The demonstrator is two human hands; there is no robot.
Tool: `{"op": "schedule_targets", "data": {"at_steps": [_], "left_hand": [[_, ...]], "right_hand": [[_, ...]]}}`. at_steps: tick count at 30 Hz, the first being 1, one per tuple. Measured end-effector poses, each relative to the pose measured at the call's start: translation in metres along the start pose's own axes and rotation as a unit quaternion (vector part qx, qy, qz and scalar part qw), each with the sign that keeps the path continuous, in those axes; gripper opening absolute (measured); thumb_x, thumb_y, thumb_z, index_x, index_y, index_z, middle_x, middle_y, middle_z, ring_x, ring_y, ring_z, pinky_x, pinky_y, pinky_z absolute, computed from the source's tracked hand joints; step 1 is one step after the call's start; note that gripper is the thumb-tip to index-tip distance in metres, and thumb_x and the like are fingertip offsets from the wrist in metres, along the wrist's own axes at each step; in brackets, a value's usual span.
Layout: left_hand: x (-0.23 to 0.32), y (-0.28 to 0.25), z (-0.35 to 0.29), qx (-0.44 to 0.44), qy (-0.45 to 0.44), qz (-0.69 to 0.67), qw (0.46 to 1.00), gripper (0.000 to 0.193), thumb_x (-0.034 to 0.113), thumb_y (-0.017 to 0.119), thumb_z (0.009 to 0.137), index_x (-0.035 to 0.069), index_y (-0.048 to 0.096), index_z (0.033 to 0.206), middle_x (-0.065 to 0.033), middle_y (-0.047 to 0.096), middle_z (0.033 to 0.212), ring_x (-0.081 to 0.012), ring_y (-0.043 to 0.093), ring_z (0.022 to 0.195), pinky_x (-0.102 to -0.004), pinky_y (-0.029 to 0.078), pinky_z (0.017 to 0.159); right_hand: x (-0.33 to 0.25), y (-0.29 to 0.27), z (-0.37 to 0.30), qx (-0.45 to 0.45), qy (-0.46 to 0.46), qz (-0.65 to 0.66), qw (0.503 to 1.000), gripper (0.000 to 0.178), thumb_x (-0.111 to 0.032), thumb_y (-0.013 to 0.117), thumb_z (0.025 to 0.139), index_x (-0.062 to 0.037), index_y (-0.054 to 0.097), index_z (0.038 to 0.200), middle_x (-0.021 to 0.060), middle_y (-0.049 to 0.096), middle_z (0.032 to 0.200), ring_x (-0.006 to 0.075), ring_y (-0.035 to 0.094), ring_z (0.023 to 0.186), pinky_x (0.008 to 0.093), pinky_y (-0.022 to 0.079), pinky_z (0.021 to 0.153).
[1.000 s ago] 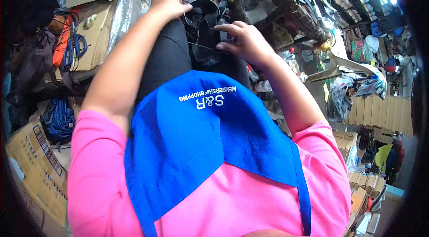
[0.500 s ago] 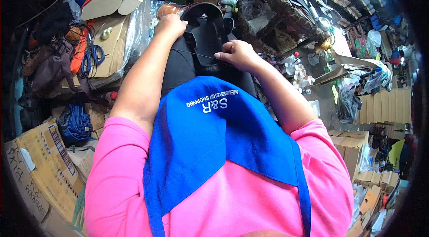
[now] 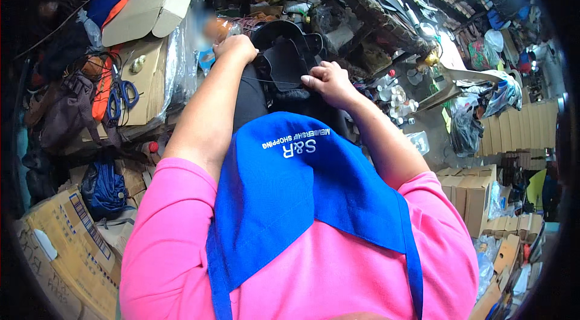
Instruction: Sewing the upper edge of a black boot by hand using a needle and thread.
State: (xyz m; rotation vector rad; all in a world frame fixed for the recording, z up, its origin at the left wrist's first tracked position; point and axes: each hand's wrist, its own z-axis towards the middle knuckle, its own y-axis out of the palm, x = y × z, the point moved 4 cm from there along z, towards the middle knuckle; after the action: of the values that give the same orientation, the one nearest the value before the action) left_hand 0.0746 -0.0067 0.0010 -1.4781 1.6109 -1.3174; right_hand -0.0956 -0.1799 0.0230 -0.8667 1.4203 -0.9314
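Observation:
A black item (image 3: 285,61), shaped like a shoe or sandal with a wide curved band, rests on my dark-trousered lap. Across it runs a thin dark thread (image 3: 278,81), drawn tight between my two hands. My left hand (image 3: 237,51) is closed at the item's left side, its fingertips mostly hidden behind the knuckles. On the right, my right hand (image 3: 331,83) pinches the thread between thumb and fingers beside the item's near edge. A blue apron (image 3: 272,181) covers my front below it.
Blue-handled scissors (image 3: 122,100) lie on cardboard (image 3: 151,69) at the left. A brown-orange rounded thing (image 3: 223,29), partly blurred, is just beyond my left hand. Small bottles (image 3: 396,99) stand at the right, near a cluttered worktop (image 3: 386,15). Cardboard boxes (image 3: 465,193) are stacked further right.
The view has shifted slightly, so the lap and item appear lower and further right. My right hand has its fingers a little more raised. The thread is still stretched between both hands.

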Motion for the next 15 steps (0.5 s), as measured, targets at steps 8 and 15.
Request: {"op": "schedule_targets", "data": {"at_steps": [8, 15], "left_hand": [[0.039, 0.014, -0.011, 0.272, 0.254, -0.185, 0.91, 0.041, 0.025, 0.069, 0.081, 0.009, 0.057, 0.116, -0.0161, 0.057, 0.115, -0.0345, 0.057, 0.105, -0.0419, 0.048, 0.088], [0.055, 0.018, -0.072, 0.133, 0.464, -0.286, 0.828, 0.015, 0.007, 0.065, 0.082, 0.008, 0.067, 0.096, -0.011, 0.06, 0.105, -0.028, 0.062, 0.094, -0.0351, 0.051, 0.08]], "right_hand": [[0.029, 0.0, 0.013, -0.062, 0.018, 0.028, 0.998, 0.043, -0.053, 0.06, 0.083, -0.0124, 0.071, 0.089, 0.0098, 0.066, 0.088, 0.0284, 0.063, 0.091, 0.0442, 0.042, 0.075], [-0.001, -0.021, 0.005, 0.191, -0.075, -0.047, 0.978, 0.036, -0.046, 0.07, 0.076, -0.0104, 0.066, 0.073, 0.0076, 0.062, 0.07, 0.0266, 0.062, 0.077, 0.0435, 0.039, 0.075]]}}
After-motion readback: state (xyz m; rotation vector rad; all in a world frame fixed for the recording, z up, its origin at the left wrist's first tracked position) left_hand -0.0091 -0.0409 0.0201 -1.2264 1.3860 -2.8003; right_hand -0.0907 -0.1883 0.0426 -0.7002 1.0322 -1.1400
